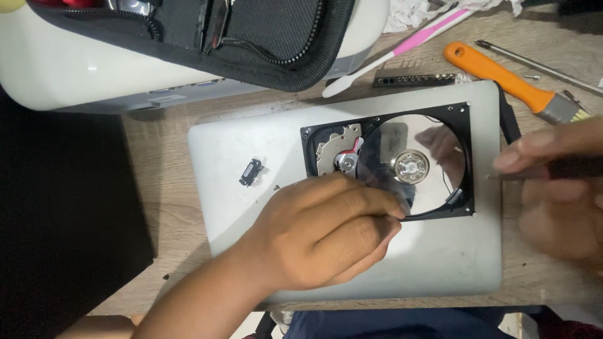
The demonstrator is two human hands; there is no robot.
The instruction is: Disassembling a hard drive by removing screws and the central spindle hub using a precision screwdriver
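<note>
Nearest the lens, the left hand [320, 235] presses curled fingers on the front edge of the opened black hard drive [387, 163], which lies on the closed silver laptop [251, 207] near its right edge. That laptop rests on the wooden table [160, 188]. By the look of it, the cover is already off: mirror platter and actuator arm are exposed and still mounted. At the table's right edge the blurred right hand [556, 194] grips a dark-handled slim tool [568, 168]. One small black loose part [250, 171] lies near the laptop's left edge.
</note>
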